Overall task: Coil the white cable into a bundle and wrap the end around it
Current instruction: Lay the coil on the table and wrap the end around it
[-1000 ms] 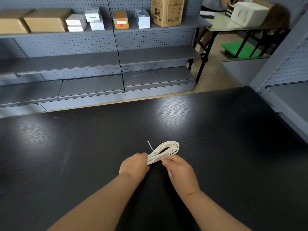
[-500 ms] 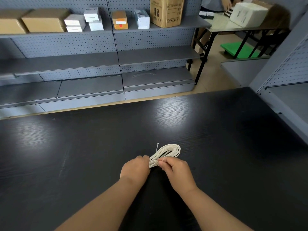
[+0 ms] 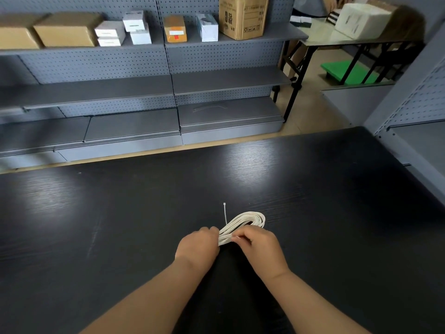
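Thin tail (image 3: 225,213) now upright; left hand (image 3: 197,247), right hand (image 3: 261,248) tight around looped white cable (image 3: 227,233).

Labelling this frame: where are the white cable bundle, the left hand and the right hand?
white cable bundle (image 3: 254,216), head view, far loop of the coil.
left hand (image 3: 197,245), head view, back of the hand.
right hand (image 3: 262,245), head view, back of the hand.
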### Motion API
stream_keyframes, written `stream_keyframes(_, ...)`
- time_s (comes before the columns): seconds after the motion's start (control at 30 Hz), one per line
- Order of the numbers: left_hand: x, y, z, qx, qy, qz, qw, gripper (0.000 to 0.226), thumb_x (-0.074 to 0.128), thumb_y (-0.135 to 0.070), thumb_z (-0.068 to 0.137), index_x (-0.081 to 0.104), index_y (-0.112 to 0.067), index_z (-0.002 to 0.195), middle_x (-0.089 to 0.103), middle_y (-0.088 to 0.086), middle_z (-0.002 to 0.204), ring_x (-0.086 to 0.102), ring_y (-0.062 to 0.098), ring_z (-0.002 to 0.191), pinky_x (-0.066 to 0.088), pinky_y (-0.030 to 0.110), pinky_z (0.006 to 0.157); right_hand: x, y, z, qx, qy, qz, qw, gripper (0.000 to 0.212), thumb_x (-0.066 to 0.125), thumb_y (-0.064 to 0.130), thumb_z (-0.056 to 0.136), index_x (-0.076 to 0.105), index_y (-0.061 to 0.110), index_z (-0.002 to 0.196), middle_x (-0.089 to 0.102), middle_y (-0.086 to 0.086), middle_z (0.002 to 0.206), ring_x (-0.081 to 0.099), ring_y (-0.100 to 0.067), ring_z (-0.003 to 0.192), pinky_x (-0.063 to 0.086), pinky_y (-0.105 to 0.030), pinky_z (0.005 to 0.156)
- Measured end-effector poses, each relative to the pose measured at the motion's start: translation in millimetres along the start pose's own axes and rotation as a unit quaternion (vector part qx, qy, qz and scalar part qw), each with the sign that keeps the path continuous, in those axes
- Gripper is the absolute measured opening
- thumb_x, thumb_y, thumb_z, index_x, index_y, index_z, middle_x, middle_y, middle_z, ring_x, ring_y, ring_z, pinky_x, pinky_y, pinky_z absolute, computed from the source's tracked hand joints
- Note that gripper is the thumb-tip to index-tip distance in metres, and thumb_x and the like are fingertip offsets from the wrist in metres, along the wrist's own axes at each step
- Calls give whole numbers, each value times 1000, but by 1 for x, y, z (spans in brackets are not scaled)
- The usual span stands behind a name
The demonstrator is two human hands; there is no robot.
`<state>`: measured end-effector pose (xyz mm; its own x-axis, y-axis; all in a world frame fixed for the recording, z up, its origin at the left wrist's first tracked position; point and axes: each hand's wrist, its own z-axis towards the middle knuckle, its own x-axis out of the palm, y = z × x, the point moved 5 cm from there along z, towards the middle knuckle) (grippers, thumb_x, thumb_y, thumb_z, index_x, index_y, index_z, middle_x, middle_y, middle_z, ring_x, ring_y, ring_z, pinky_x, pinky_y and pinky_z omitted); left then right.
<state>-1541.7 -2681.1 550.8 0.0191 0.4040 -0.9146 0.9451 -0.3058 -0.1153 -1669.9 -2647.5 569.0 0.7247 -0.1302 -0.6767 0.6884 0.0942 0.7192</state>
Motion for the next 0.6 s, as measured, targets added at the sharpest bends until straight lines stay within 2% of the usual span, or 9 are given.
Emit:
stream_keyframes(0.1,0,0,1,1,-3,1,1000,22,42,-22,95,47,-14,115,56,6,111,59,26,97,39,31,69,-3,3,5,3,8,32,999,10,69,9,81,74,10,89,72,2,86,56,2,90,40,0,77)
stream_keyframes(0.2,0,1,2,3,-8,6,1000,22,42,-21,95,47,-14,116,56,6,112,59,26,98,39,31,69,0,4,11,8,59,35,998,14,62,13,87,73,10,96,66,11,89,56,4,79,38,0,75)
stream_keyframes(0.27,0,1,2,4,-11,8,1000,23,43,-20,95,47,-14,117,56,6,112,59,26,98,39,30,69,0,8,14,-4,68,15,998,13,60,16,88,72,11,90,67,8,88,54,2,76,35,-5,74)
stream_keyframes(0.37,0,1,3,8,-14,13,1000,22,43,-18,95,47,-13,116,56,7,113,59,25,99,40,31,70,-3,11,16,-50,30,-48,997,16,58,25,82,71,17,77,70,7,86,53,-5,87,36,-12,78)
stream_keyframes(0.47,1,1,4,11,-17,24,1000,22,43,-17,95,47,-13,116,56,7,112,58,26,100,40,31,69,-5,8,19,-42,20,-81,996,10,63,21,83,72,18,80,71,8,99,56,-4,99,36,-19,90)
stream_keyframes(0.5,1,1,5,12,-18,29,999,22,44,-17,95,47,-13,116,56,7,112,58,26,99,41,32,68,-3,4,21,-31,33,-88,995,10,63,21,85,72,18,85,70,7,107,56,-8,107,34,-23,100)
stream_keyframes(0.53,1,1,5,15,-19,35,999,21,44,-17,94,47,-13,115,56,7,112,59,26,99,42,32,68,-1,0,22,-18,49,-94,994,12,60,21,88,72,17,89,66,7,116,53,-9,115,24,-24,108)
stream_keyframes(0.6,2,1,5,23,-23,49,998,21,46,-17,94,46,-13,114,55,6,112,59,25,98,45,33,70,4,-7,25,4,75,-93,993,15,56,22,91,69,16,93,60,7,127,44,-8,127,8,-19,110)
